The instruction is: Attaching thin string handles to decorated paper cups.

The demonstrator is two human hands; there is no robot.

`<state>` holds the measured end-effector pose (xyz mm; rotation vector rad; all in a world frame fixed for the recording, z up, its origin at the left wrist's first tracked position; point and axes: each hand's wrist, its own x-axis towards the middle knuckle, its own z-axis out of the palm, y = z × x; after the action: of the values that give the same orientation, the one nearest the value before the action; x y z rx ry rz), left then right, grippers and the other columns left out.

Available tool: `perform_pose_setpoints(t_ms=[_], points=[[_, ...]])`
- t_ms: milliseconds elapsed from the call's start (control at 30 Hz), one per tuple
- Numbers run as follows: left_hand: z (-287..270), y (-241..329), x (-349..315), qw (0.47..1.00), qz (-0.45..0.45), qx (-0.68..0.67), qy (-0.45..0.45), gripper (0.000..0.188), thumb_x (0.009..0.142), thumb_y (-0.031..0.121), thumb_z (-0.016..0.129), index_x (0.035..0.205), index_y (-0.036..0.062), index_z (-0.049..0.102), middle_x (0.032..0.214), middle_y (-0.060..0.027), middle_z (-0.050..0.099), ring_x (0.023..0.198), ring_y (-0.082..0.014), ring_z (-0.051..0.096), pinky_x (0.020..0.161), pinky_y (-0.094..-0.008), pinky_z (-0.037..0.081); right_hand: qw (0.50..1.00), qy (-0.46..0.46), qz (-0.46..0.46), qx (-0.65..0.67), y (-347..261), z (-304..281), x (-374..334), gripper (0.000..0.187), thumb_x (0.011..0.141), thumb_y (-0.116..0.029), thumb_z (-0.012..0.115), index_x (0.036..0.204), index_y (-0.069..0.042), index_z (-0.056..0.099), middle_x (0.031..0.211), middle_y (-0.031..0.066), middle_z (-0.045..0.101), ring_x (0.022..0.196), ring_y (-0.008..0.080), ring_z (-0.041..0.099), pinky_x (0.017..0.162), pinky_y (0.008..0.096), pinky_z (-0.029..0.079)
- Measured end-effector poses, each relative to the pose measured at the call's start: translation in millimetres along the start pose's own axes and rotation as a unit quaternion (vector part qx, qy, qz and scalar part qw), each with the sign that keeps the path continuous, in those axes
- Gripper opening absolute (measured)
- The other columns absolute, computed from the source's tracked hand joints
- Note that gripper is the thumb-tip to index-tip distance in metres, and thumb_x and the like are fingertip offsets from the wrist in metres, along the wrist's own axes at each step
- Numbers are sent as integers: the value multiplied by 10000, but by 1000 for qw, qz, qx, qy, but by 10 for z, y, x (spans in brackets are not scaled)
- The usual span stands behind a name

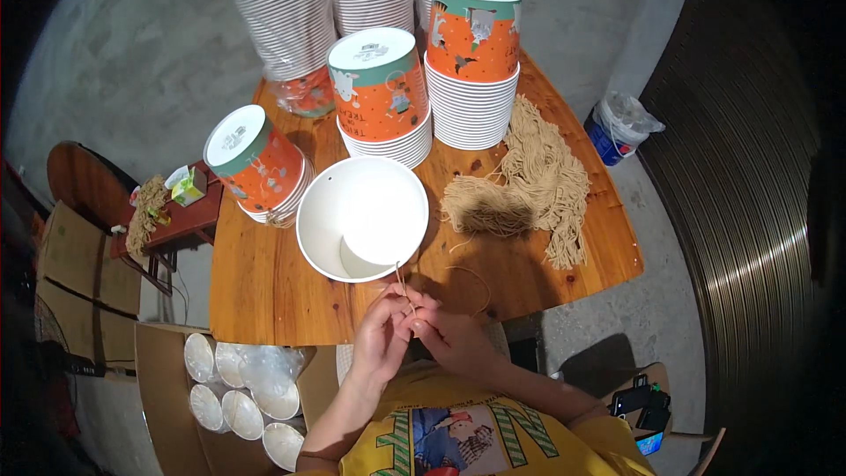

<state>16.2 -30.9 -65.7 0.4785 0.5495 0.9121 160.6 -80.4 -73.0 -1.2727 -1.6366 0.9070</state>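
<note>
Both hands meet at the near table edge. Left hand (pixel 381 335) and right hand (pixel 451 335) have fingertips pinched together on 1 thin tan string (pixel 403 286). The string rises from between the fingertips to the rim of the white paper bucket (pixel 361 216), which lies tipped with its mouth toward the person. Right of it, a pile of tan strings (pixel 529 185) on the wooden table (pixel 264 282). Beyond: 3 stacks of orange printed buckets (pixel 379 88). Left, below: a cardboard box (pixel 163 388) of clear lids (pixel 242 383).

Cup stacks (pixel 471 106), blue bucket (pixel 617 130), cardboard box (pixel 167 388).
</note>
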Motion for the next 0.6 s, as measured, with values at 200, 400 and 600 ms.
perform_pose_setpoints(t_ms=[200,400,600], points=[[27,-7,-7,999,3,36,19,82,912,92,501,928,38,559,928,-82,641,953,-209,632,853,-308,487,998,-12,43,34,52,35,-45,237,975,-258,485,980,-42,583,827,215,628,784,397,640,659,446,506],[39,-21,10,997,9,64,35,38,915,85,528,922,74,564,884,-67,654,843,-166,652,702,-247,497,997,-24,56,37,111,73,-78,247,982,-263,474,991,-49,598,848,211,637,797,381,648,680,438,509],[149,40,22,997,1,60,57,53,914,99,535,911,63,573,854,-91,673,784,-156,657,615,-224,470,999,-18,20,34,111,50,-73,231,980,-251,472,980,-56,596,822,203,627,785,378,642,664,437,506]])
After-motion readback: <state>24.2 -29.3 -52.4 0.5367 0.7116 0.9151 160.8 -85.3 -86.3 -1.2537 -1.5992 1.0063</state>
